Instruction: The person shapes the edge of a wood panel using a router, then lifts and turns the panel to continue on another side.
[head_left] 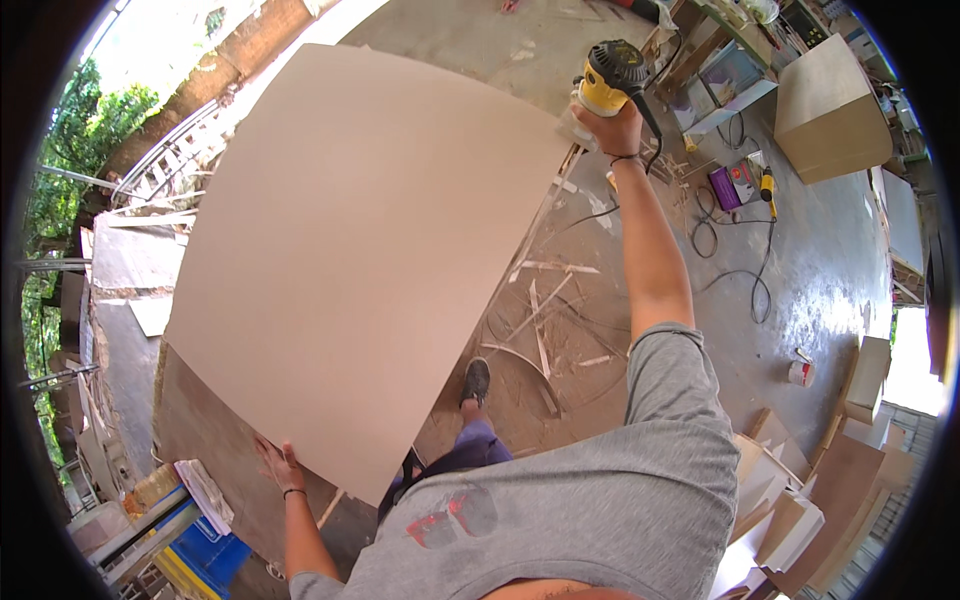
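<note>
A large, plain beige-brown board (340,240) spreads out before me. At its far right corner, my right hand (610,127) is closed round the yellow lower body of a yellow and black router (608,82). The tool stands upright at the board's edge, and its base is mostly hidden by the hand. My left hand (279,464) is at the near left edge of the board, fingers stretched out and thumb raised by the edge. Under that hand lies a darker board surface (210,405).
Offcut strips (540,320) litter the floor beside my foot (476,382). A black cord trails from the router. Farther right are a yellow power tool (767,186), a purple box (728,187), a white tub (801,373) and a large box (830,105). Stacked panels (790,520) stand at the near right.
</note>
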